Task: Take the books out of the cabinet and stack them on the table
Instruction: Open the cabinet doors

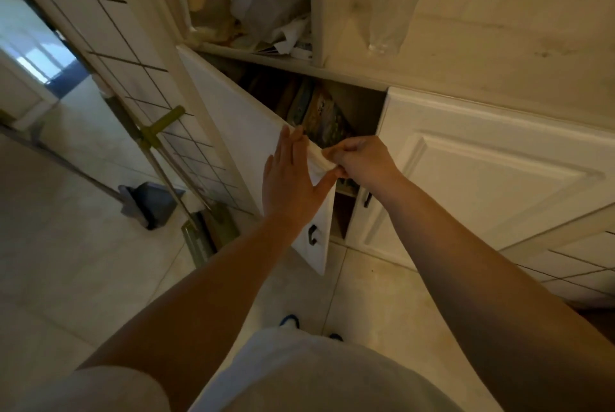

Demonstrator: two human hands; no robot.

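While left hand (289, 175) presses door (246, 132), books (319, 112) shelved.

smooth white-painted cabinet door (239, 119), clear glass tumbler (392, 5)

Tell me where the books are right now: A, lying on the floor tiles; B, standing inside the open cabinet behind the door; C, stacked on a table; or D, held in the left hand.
B: the books stand in the dark compartment behind the open cabinet door, which the left hand presses flat and the right hand grips at its edge.
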